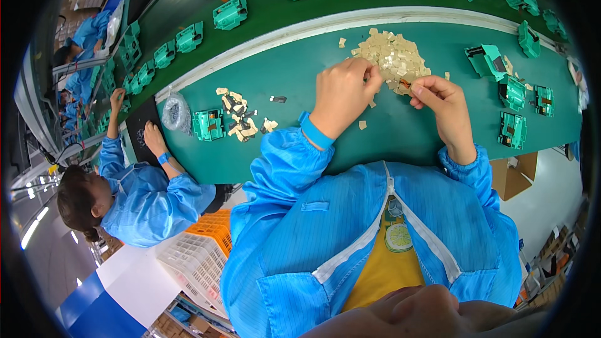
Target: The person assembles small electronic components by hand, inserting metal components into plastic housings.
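Observation:
My right hand (446,105) is closed in a pinch on a small brown-and-orange strip (405,84), just in front of a heap of small cream-coloured pieces (391,50). On the heap's left side, my left hand (343,95) is bent with thumb and fingers together; anything between those fingertips is hidden. A blue band (317,131) circles my left wrist. One loose cream piece (362,125) lies on the green table (300,75) between my hands. Green plastic housings (513,130) stand to the right of my right hand.
Left on the table are a green housing (208,125), a clear bag (177,114) and a small pile of cream and black pieces (239,116). Beyond a white rail (282,30), a belt (263,9) carries several green housings. A co-worker (150,194) works at far left.

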`<state>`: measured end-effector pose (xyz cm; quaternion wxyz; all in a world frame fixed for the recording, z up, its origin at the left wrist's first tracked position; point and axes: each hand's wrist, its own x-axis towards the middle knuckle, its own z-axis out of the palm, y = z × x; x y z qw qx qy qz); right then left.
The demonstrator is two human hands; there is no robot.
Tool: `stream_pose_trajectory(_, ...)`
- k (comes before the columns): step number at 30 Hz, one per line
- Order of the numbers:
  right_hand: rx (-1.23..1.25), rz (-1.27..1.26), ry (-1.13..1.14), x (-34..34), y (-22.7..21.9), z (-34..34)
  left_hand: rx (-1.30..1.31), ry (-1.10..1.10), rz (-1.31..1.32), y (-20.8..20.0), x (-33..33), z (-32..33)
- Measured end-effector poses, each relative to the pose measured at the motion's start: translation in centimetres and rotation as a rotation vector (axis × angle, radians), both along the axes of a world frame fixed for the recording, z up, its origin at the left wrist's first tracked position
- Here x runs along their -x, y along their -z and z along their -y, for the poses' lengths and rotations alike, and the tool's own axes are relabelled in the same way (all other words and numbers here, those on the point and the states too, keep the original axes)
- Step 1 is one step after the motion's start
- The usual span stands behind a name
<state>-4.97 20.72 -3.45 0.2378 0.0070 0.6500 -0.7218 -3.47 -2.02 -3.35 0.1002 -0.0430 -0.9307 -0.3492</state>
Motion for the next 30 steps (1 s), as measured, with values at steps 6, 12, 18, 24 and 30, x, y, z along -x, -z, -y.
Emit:
stream_pose_trajectory(6, -0.092, -0.001, -0.011, 0.2, 0.1, 0.2, -0.039, 0.159, -0.230, 0.6, 0.9, -0.4)
stream_pose_trajectory(12, -0.087, -0.098, -0.038, -0.1, -0.2, 1.1, -0.139, 0.402, 0.024, -0.9, -0.3, -0.1)
stream_pose_trajectory(18, -0.481, -0.613, 0.004, -0.8, -1.6, 2.1, -0.317, 0.292, 0.183, -0.7, -1.0, -0.2)
stream_pose_trajectory(24, -0.490, -0.726, 0.026, -1.3, -2.1, 2.7, -0.314, 0.233, 0.059, -0.9, -1.4, -0.5)
stream_pose_trajectory(30, -0.464, -0.640, -0.065, -1.3, -2.4, 2.7, -0.212, 0.311, -0.024, -1.0, -1.6, -0.5)
